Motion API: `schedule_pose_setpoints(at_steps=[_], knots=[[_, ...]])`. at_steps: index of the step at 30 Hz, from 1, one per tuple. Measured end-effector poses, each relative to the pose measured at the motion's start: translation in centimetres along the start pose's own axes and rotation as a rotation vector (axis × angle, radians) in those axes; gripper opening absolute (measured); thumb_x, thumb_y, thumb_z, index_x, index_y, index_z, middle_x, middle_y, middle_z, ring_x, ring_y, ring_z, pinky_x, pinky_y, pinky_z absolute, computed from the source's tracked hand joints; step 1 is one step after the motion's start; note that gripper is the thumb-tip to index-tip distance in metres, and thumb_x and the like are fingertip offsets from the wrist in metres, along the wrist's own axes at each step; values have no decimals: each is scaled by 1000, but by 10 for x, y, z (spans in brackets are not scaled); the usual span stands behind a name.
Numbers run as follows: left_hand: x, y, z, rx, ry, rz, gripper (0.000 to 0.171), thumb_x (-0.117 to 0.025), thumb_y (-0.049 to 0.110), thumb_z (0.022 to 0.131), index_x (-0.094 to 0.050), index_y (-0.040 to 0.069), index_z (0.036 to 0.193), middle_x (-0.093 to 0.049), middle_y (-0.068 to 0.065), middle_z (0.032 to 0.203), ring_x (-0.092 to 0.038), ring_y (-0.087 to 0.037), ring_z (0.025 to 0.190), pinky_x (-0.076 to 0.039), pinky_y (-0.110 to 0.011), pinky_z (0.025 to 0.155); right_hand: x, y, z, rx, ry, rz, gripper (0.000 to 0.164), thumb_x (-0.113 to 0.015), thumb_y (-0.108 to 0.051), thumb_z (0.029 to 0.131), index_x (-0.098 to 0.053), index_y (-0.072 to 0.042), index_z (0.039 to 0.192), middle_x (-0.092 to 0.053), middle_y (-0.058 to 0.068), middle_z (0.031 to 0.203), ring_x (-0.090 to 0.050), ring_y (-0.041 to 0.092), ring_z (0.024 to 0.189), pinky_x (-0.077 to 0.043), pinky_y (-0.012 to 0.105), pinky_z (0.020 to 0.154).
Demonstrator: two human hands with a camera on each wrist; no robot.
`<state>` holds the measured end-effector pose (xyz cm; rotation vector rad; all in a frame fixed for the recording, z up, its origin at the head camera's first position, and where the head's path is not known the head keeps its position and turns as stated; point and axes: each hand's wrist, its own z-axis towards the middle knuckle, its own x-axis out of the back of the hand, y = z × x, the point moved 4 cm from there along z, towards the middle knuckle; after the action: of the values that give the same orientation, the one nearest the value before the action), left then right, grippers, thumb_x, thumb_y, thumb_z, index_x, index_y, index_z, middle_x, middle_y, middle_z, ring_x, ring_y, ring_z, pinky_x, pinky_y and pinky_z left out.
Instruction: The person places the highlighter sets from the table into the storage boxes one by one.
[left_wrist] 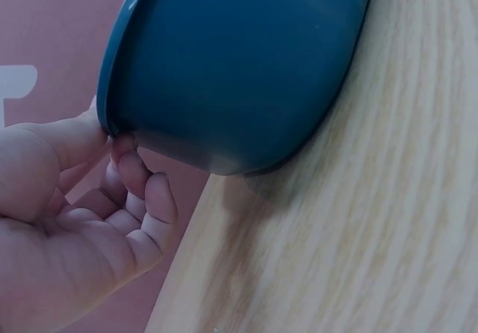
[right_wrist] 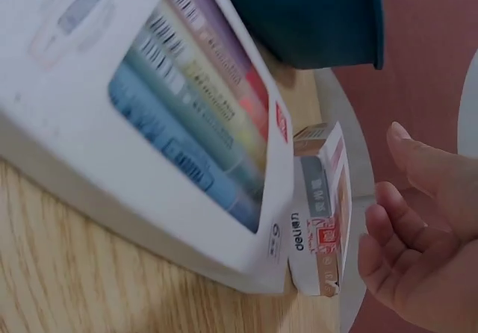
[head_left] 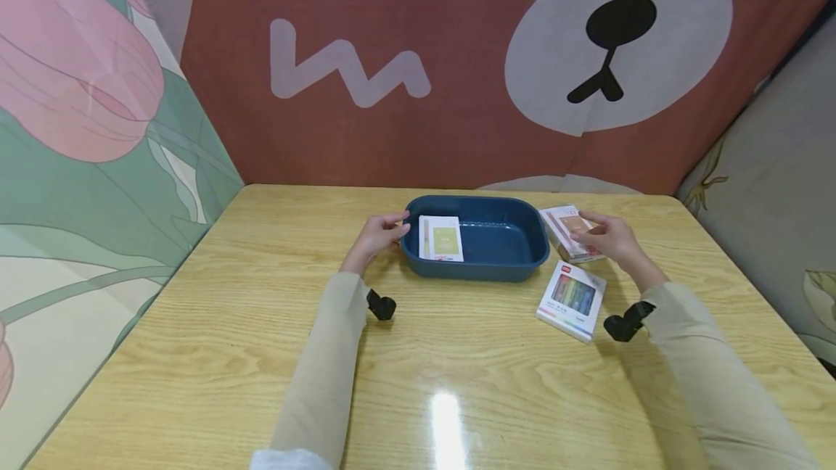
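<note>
My left hand [head_left: 377,239] pinches the left end rim of a dark blue plastic bin [head_left: 473,269]; in the left wrist view the thumb is over the rim and the fingers are curled beneath it. Inside the bin, at its left, lies a white box with a yellow-green panel [head_left: 447,240]. My right hand [head_left: 615,241] is at a white box with an orange-pink panel [head_left: 560,220], right of the bin. In the right wrist view a gap shows between its loosely bent fingers and that box [right_wrist: 310,228]. Nearer me lies a windowed box of colored markers [head_left: 572,301].
All of this stands on a light wood table [head_left: 418,354]. A brown cloth with a bear face [head_left: 457,129] hangs behind its far edge, and a floral cloth [head_left: 78,238] borders the left side. A small black device [head_left: 382,305] sits at each wrist.
</note>
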<state>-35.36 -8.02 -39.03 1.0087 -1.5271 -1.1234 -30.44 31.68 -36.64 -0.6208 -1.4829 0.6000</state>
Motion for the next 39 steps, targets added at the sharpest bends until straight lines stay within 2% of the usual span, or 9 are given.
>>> schedule_pose_setpoints(at_steps=[2, 5, 8, 11, 14, 18, 27, 33, 39], knots=[[0, 1, -1, 6, -6, -8, 38, -57, 12, 88, -53, 8, 125, -54, -13, 102, -49, -15, 79, -44, -40, 82, 1, 1, 0, 8, 25, -33, 59, -61, -20, 86, -36, 2, 134, -52, 31, 105, -51, 29, 84, -44, 25, 57], [0, 2, -2, 6, -14, -8, 38, -57, 12, 88, -53, 8, 125, -54, -11, 95, -49, -13, 76, -44, -41, 83, 1, 3, 2, 22, 62, -87, 59, -65, -22, 83, -41, 5, 130, -55, 26, 94, -51, 28, 76, -41, 26, 53], [0, 2, -2, 3, -13, -5, 38, -57, 12, 88, -53, 8, 125, -53, -9, 91, -49, -13, 74, -44, -40, 82, -2, 4, 3, 30, 79, -169, 62, -68, -25, 80, -44, 9, 126, -54, 24, 89, -49, 28, 73, -40, 32, 54], [0, 2, -3, 5, -8, -6, 37, -57, 12, 88, -54, 8, 125, -52, -9, 89, -48, -14, 74, -45, -40, 80, -5, 5, 3, -11, 52, -261, 69, -69, -31, 78, -42, 10, 126, -51, 30, 103, -48, 37, 87, -42, 44, 69], [0, 2, -3, 6, -7, -7, 37, -56, 11, 88, -53, 8, 125, -52, -9, 88, -48, -14, 73, -45, -39, 80, -9, 8, 3, -73, -2, -314, 78, -68, -37, 77, -36, 11, 130, -39, 35, 122, -38, 45, 107, -33, 55, 87], [0, 2, -3, 0, -8, -6, 37, -56, 11, 89, -53, 8, 126, -52, -9, 88, -48, -13, 71, -45, -40, 79, -12, 10, 5, -121, -33, -310, 86, -68, -40, 76, -30, 13, 131, -32, 36, 127, -32, 48, 113, -28, 56, 91], [0, 2, -3, 29, -16, -5, 37, -55, 13, 89, -52, 11, 127, -52, -11, 97, -48, -13, 68, -45, -38, 80, -16, 10, 4, -123, -46, -292, 85, -68, -40, 76, -31, 17, 127, -41, 33, 118, -40, 43, 105, -35, 52, 86], [0, 1, -2, 29, -12, -22, 38, -55, 12, 89, -52, 10, 127, -53, -11, 96, -49, -13, 66, -44, -40, 80, -18, 10, 5, -119, -58, -291, 83, -67, -38, 77, -31, 18, 126, -41, 34, 118, -40, 45, 106, -35, 52, 86], [0, 0, 0, 29, -7, -35, 37, -56, 11, 89, -53, 10, 126, -53, -10, 93, -50, -12, 63, -44, -41, 79, -17, 13, 7, -124, -52, -297, 87, -67, -40, 77, -28, 20, 127, -39, 36, 119, -38, 47, 106, -34, 52, 87]])
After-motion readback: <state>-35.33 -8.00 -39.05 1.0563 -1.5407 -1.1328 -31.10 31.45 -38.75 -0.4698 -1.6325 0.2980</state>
